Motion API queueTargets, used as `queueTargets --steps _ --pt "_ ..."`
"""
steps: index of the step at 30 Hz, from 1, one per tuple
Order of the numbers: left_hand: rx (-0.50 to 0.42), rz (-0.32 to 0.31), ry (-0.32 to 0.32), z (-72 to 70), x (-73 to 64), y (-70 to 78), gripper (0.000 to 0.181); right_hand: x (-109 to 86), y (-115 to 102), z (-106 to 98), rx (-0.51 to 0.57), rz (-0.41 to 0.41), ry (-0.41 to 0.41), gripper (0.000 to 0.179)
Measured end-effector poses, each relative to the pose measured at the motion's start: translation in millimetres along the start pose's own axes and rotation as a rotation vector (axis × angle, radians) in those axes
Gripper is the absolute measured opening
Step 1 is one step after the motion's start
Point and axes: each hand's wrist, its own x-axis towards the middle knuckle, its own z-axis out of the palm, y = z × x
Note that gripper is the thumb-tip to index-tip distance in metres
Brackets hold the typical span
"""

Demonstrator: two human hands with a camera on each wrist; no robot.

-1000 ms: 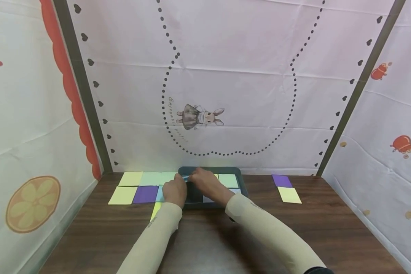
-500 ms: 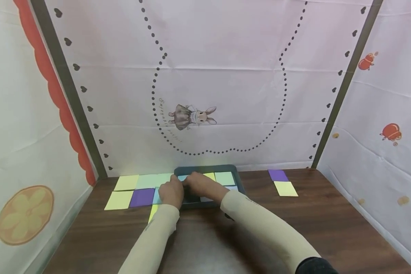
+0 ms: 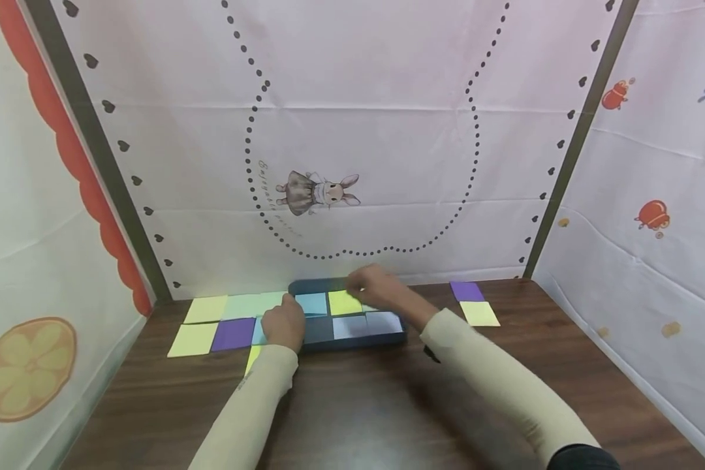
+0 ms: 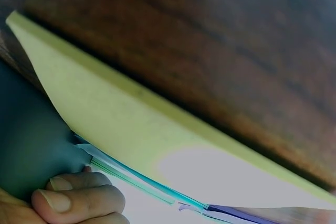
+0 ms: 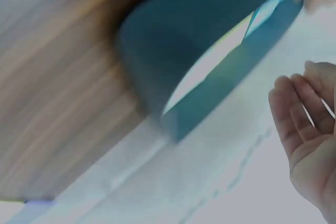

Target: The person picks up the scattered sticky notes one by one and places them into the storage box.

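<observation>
In the head view a dark blue-grey tray (image 3: 352, 341) sits at the table's back edge. In its back row lie a blue sticky note (image 3: 311, 304), a yellow sticky note (image 3: 343, 302) and a partly hidden green one. Two pale lavender sticky notes (image 3: 366, 325) fill the front right, with bare tray floor beside them. My left hand (image 3: 286, 323) grips the tray's left end with curled fingers; its thumb is hidden. Above the tray's back right, my right hand (image 3: 382, 288) is raised, slightly blurred. The right wrist view shows its loosely bent fingers (image 5: 296, 103) holding nothing.
Left of the tray lie several sticky notes: pale yellow (image 3: 189, 340), purple (image 3: 232, 334), green (image 3: 243, 306), and a bright yellow one (image 3: 252, 359) partly behind the left hand. A purple note (image 3: 467, 291) and a pale yellow note (image 3: 480, 314) lie right. A printed curtain (image 3: 388, 170) stands behind.
My right hand has lifted from the tray's left part and moved right, uncovering the blue note lying in the back left. My left hand stays at the tray's left end. The head view has shifted right.
</observation>
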Motion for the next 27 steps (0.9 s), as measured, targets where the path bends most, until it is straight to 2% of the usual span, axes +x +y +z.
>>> queueTargets --steps 4,7,11,15,18,21,24,27 --pt "0.004 0.005 0.007 -0.7 0.5 -0.9 0.024 -22.2 38.4 -29.2 -0.042 0.08 0.094 0.021" --pt "0.0 0.009 -0.002 -0.1 0.6 -0.9 0.024 -42.1 65.7 -51.1 -0.093 0.14 0.093 0.023" --pt "-0.006 0.014 -0.008 0.7 1.2 -0.7 0.024 -72.7 101.6 -72.4 -0.129 0.247 0.015 0.035" --pt "-0.003 0.016 -0.004 -0.3 1.7 -2.3 0.025 -99.2 133.8 -81.2 -0.166 0.239 -0.068 0.045" --pt "0.005 0.016 0.003 -0.7 1.7 -3.4 0.024 -115.2 148.6 -83.4 -0.182 0.241 -0.143 0.05" --pt "0.005 0.018 0.008 -0.2 1.1 -3.5 0.023 -129.1 157.7 -83.6 -0.145 0.31 -0.214 0.06" --pt "0.007 0.022 0.004 -0.1 0.3 -2.5 0.022 -140.9 165.4 -83.9 -0.096 0.356 -0.244 0.066" --pt "0.006 0.022 0.0 -1.2 -0.5 -1.4 0.022 -150.8 172.9 -85.3 -0.095 0.339 -0.255 0.067"
